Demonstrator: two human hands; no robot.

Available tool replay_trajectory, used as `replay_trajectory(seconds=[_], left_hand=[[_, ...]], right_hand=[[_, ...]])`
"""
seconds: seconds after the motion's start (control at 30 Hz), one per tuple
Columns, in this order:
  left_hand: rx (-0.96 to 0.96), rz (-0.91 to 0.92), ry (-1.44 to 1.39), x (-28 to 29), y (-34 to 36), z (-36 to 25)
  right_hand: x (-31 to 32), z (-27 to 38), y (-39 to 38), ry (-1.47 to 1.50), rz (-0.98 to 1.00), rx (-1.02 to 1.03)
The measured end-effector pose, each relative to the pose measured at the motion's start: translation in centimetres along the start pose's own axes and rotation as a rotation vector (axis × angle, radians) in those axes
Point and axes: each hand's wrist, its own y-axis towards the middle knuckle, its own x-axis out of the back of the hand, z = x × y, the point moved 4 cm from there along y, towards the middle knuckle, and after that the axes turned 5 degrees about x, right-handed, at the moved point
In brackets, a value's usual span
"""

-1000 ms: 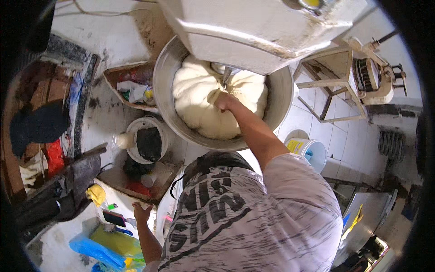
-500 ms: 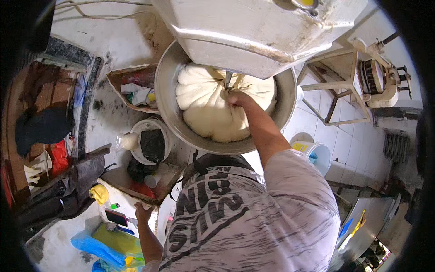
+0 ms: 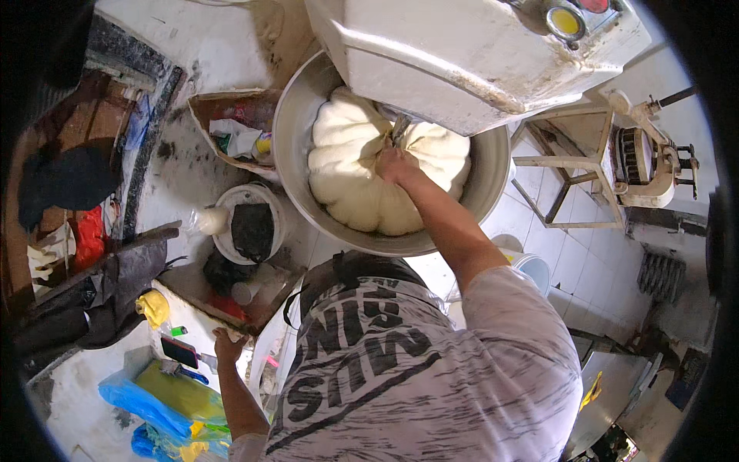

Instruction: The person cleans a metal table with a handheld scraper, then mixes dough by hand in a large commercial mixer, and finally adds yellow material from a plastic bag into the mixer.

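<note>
A large pale mass of dough [image 3: 369,196], pleated into folds that run to its middle, fills much of the round metal mixing bowl [image 3: 296,196]. My right hand [image 3: 396,164] is closed on the dough at its centre, right beside the mixer's metal bar [image 3: 400,129]; the fingertips are partly hidden in the folds. Down at the left, my left hand [image 3: 229,344] grips the corner edge of a white table [image 3: 196,316]. Beside that hand lie a dark-screened phone [image 3: 179,352] and a blue-handled brush [image 3: 191,375].
The white mixer housing [image 3: 462,58] overhangs the bowl's far side. To the left stand a white bucket [image 3: 281,223] with a black bag and an open carton [image 3: 219,158]. A metal-framed stand [image 3: 566,162] and another bucket [image 3: 531,269] are at the right. Blue plastic [image 3: 142,396] covers the near-left corner.
My right hand has shifted slightly left against the dough, its back now more in view. The dough and bowl sit a little differently as the whole view has moved. My left hand stays on the table corner.
</note>
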Motion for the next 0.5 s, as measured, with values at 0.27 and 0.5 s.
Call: replay_trajectory(seconds=[0.27, 0.5], left_hand=[[-0.034, -0.065, -0.024, -0.8, 0.1, 1.1], [-0.086, -0.114, -0.032, -1.7, 1.0, 2.0]], right_hand=[[-2.2, -0.8, 1.2, -0.101, 0.216, 0.098], [-5.8, -2.9, 3.5, 0.497, 0.054, 0.053]])
